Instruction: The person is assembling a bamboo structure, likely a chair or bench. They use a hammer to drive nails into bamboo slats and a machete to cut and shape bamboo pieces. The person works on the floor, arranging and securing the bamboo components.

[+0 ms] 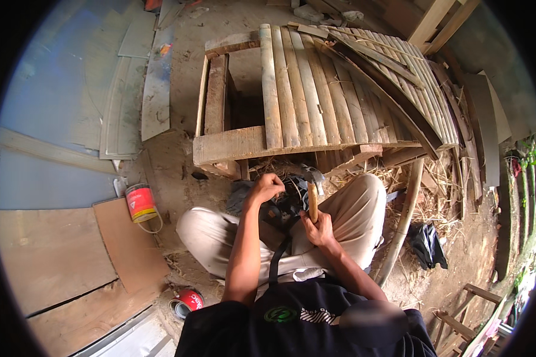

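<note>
My right hand [319, 229] is wrapped round the wooden handle of a hammer [313, 199], which stands upright with its metal head at the top, over my lap. My left hand [268, 187] is closed, fingers curled together, to the left of the hammer head; whatever it may pinch is too small or hidden to make out. Below both hands, between my bent knees, lies a dark bundle [280, 211] that looks like black plastic. Just beyond my hands stands a low wooden frame [229, 146] topped with a row of bamboo poles [307, 89].
Loose boards [393, 89] lie across the bamboo. A red paint can [140, 203] with a wire handle stands left, another red can [186, 302] nearer me. Right of my knee, a pole [402, 223] leans beside a black plastic bag [427, 245] and straw. Plywood sheets [65, 262] lie left.
</note>
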`<action>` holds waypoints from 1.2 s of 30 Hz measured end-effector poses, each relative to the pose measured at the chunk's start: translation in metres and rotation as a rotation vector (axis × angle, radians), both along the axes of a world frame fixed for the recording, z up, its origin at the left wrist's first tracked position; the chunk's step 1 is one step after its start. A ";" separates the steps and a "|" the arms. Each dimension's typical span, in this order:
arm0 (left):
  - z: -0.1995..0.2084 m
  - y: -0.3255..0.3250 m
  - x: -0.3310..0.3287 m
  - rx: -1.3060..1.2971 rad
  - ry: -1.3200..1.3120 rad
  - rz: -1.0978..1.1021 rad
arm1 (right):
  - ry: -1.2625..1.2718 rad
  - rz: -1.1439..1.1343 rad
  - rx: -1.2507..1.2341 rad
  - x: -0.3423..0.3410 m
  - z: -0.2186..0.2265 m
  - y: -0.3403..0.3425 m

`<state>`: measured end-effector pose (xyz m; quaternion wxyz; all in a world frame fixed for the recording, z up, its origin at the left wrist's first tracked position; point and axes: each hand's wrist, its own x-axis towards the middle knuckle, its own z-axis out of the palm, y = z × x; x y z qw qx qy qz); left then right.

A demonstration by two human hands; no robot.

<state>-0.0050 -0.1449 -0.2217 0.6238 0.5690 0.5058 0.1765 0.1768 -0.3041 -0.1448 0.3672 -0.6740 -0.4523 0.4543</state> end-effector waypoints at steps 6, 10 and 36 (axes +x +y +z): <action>0.152 -0.038 -0.008 0.121 -0.429 0.353 | -0.031 -0.028 0.047 0.018 -0.005 -0.005; 0.225 -0.007 0.003 0.363 -0.567 0.406 | 0.031 -0.077 0.095 0.023 -0.001 -0.011; 0.184 0.372 0.104 0.969 0.177 0.835 | 0.410 -0.186 0.320 0.030 0.162 0.237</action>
